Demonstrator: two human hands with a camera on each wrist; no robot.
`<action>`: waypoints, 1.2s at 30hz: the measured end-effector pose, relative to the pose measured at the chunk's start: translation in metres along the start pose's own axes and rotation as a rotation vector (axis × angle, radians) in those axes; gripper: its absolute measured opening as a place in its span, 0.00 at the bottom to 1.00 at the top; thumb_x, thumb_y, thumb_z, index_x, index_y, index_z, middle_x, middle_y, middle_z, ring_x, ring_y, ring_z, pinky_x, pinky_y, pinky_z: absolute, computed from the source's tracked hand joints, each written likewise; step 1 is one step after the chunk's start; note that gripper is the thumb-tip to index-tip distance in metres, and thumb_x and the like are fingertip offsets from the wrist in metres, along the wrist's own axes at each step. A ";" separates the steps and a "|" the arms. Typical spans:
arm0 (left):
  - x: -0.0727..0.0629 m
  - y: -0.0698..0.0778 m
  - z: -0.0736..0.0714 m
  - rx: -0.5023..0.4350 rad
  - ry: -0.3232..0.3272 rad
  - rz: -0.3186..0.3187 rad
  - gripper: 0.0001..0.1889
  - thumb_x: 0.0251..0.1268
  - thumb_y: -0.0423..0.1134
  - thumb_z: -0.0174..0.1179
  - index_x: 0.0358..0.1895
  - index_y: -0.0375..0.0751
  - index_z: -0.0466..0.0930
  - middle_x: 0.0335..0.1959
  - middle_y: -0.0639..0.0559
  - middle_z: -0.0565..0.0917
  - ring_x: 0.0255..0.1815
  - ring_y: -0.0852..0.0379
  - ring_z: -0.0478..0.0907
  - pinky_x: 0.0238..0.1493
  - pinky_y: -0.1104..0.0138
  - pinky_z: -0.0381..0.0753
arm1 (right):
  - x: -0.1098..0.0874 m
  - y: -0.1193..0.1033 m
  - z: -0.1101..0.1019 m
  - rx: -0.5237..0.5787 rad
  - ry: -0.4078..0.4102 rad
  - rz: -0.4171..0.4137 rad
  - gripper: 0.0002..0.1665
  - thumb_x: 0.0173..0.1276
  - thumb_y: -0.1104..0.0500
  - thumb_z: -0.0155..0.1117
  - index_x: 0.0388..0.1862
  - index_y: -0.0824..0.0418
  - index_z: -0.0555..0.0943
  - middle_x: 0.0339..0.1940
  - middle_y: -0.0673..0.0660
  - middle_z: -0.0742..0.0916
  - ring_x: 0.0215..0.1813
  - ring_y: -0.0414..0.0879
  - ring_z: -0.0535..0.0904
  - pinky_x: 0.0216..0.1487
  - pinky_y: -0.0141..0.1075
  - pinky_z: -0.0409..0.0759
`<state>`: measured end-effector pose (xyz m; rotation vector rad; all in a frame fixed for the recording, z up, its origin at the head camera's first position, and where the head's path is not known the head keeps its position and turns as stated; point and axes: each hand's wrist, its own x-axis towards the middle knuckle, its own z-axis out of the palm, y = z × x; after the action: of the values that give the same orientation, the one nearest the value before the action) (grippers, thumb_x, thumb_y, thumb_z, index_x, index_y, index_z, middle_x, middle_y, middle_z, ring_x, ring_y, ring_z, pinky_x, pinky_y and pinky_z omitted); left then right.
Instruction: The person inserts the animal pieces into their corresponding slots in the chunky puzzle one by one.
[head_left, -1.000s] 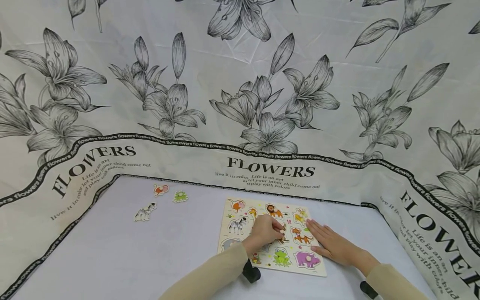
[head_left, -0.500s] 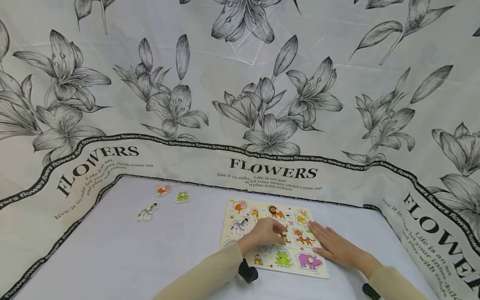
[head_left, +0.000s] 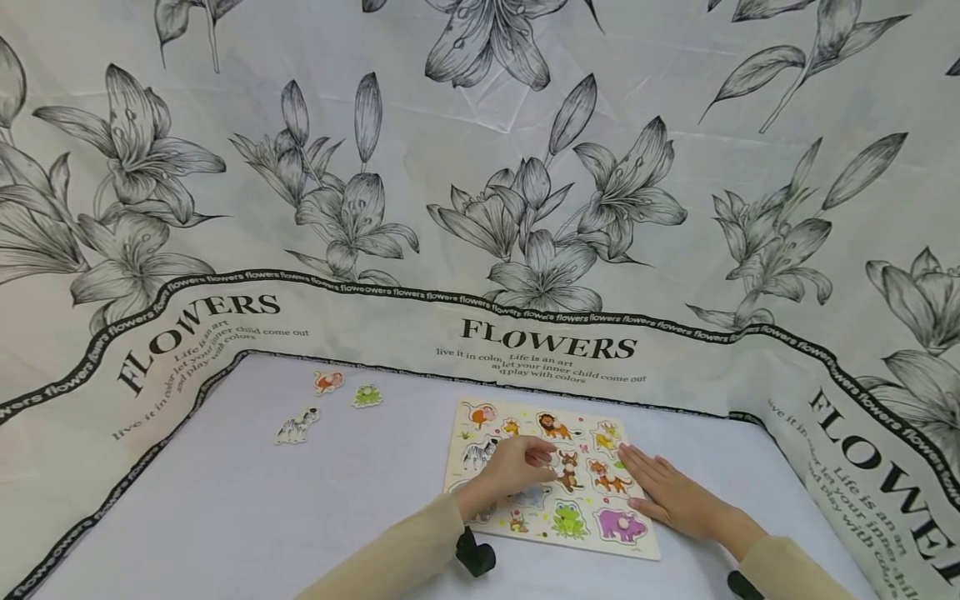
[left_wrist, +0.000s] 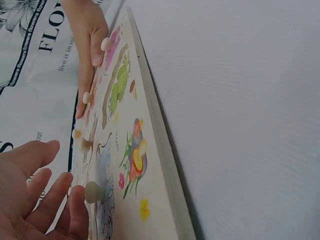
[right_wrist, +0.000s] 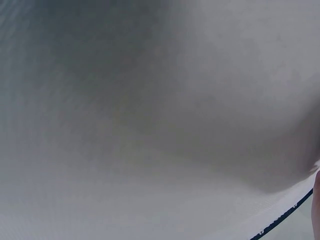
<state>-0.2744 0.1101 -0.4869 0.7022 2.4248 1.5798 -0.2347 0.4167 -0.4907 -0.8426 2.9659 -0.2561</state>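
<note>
My left hand (head_left: 506, 471) hovers over the animal knob puzzle board (head_left: 651, 548) with its fingers loosely bent and nothing between them. Right by its fingertips lies the brown kangaroo piece (head_left: 570, 471), in its place on the board. In the left wrist view, the thumb and fingers (left_wrist: 50, 200) are spread apart near a pale knob (left_wrist: 93, 192) on a blue animal piece. My right hand (head_left: 678, 497) lies flat, straight fingers resting at the board's right edge, beside the tiger (head_left: 609, 477) and the purple hippo piece (head_left: 621, 527).
Loose on the white cloth at the far left are a monkey piece (head_left: 328, 382), a frog piece (head_left: 367, 395) and a zebra piece (head_left: 297, 426). A flower-printed curtain (head_left: 390, 333) stands behind and around the table. The right wrist view shows mostly blurred pale cloth.
My left hand has let go of the kangaroo piece and drawn back a little to the left, uncovering it. My right hand stays at the board's edge.
</note>
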 end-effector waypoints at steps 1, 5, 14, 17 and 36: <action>-0.001 -0.001 -0.001 -0.003 0.004 0.005 0.19 0.54 0.36 0.70 0.50 0.37 0.82 0.40 0.48 0.87 0.35 0.67 0.78 0.39 0.76 0.77 | 0.000 0.000 0.000 -0.012 0.011 -0.012 0.42 0.74 0.39 0.47 0.76 0.62 0.53 0.75 0.67 0.62 0.71 0.20 0.27 0.64 0.14 0.20; -0.004 0.000 -0.009 -0.014 0.012 0.006 0.19 0.55 0.35 0.69 0.51 0.37 0.82 0.41 0.46 0.87 0.35 0.67 0.78 0.39 0.75 0.77 | 0.000 0.001 0.002 -0.046 0.056 -0.052 0.41 0.73 0.41 0.49 0.76 0.63 0.54 0.74 0.68 0.65 0.72 0.20 0.27 0.64 0.14 0.20; -0.009 0.003 -0.033 -0.026 0.029 -0.005 0.20 0.55 0.32 0.68 0.53 0.34 0.81 0.44 0.42 0.86 0.36 0.60 0.80 0.38 0.74 0.77 | 0.000 -0.002 0.001 -0.025 0.017 -0.037 0.41 0.75 0.41 0.47 0.75 0.65 0.54 0.75 0.69 0.62 0.71 0.18 0.25 0.65 0.14 0.20; -0.011 -0.001 -0.040 -0.006 0.041 -0.008 0.20 0.56 0.34 0.68 0.53 0.34 0.80 0.44 0.42 0.86 0.36 0.61 0.79 0.38 0.74 0.77 | -0.001 -0.002 0.001 -0.030 0.002 -0.025 0.41 0.75 0.40 0.46 0.76 0.64 0.53 0.75 0.68 0.61 0.70 0.18 0.25 0.65 0.14 0.20; -0.024 -0.022 -0.089 0.062 0.153 -0.044 0.19 0.57 0.38 0.68 0.53 0.37 0.81 0.44 0.47 0.86 0.41 0.57 0.81 0.40 0.71 0.79 | 0.001 0.000 0.002 -0.022 0.013 -0.012 0.41 0.74 0.40 0.47 0.76 0.63 0.54 0.76 0.67 0.61 0.71 0.18 0.26 0.65 0.14 0.20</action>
<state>-0.2937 0.0189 -0.4718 0.5516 2.5887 1.6028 -0.2357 0.4159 -0.4927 -0.8645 2.9822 -0.2308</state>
